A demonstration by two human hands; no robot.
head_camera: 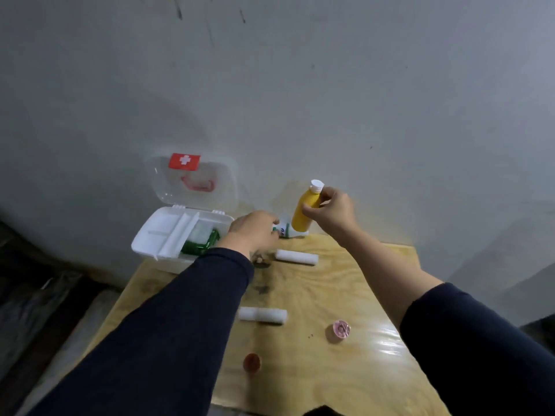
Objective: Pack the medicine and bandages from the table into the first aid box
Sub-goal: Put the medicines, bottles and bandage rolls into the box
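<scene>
Wooden table (345, 283), first aid box (156, 235), 2 bandage rolls (296, 257) (262, 315), 2 small caps (341, 329) (251, 362)

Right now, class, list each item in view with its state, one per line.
First aid box: lid open.
Yellow bottle: capped, lifted by right hand.
White bottle: at left hand, grip unclear.
Two bandage rolls: lying on table.

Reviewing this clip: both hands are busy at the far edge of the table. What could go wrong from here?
1. The right hand holds the yellow bottle lifted and tilted; it might slip.
2. The left hand closes on the small white bottle lying behind it, which may roll away.
3. The left sleeve passes close to a bandage roll and could nudge it.
</scene>
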